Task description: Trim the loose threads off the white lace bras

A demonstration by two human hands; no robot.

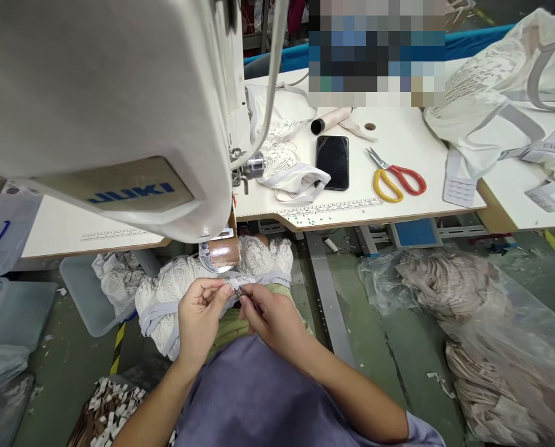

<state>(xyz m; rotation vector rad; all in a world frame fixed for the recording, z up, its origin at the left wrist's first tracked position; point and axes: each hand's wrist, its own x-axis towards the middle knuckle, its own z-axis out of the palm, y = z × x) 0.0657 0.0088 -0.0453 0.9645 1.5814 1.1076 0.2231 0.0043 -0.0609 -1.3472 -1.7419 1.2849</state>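
A white lace garment [179,279] lies across my lap, below the table edge. My left hand [200,310] pinches a grey strap end of it between thumb and fingers. My right hand [268,313] is closed on a small thin metal tool whose tip meets the strap at the pinch; I cannot make out what the tool is. Both hands sit close together just under the white Juki sewing machine head [119,105].
On the white table [398,143] lie a black phone [333,161], red and yellow scissors [396,180], a cardboard tube [331,120] and more lace pieces [282,161]. White garments [505,99] pile at the right. Plastic bags of beige fabric [468,310] sit on the floor.
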